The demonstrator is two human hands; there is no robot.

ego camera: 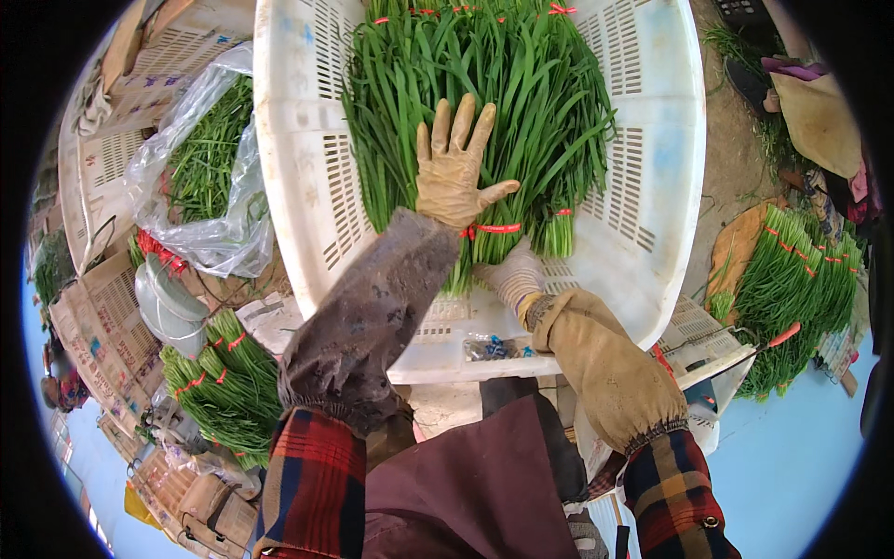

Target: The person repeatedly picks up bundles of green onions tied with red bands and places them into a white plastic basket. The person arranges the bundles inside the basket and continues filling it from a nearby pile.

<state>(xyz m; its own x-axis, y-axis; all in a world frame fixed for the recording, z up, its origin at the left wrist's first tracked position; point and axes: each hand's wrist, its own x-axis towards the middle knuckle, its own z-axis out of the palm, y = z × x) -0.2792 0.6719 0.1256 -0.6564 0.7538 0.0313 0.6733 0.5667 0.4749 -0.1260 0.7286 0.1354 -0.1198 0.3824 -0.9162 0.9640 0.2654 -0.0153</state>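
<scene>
A large white plastic crate [482, 349] stands before me, holding green leafy bundles, which look like garlic chives [552, 91], tied with red bands. My left hand [455, 168], in a tan rubber glove, lies flat with fingers spread on the leaves, just above a red band [497, 228]. Below that band my right hand [515, 276], in a pale knit glove, is at the cut stem ends; its fingers are partly hidden under the bundle, so its grip is unclear. A smaller banded bundle [559, 234] lies to the right of it.
On the left are a clear plastic bag [248, 237] of loose greens, banded bundles [223, 384] and more crates [105, 314]. At the right lie stacked bundles [789, 272] and a tool with an orange handle [784, 334]. A person is partly visible at the upper right [817, 119].
</scene>
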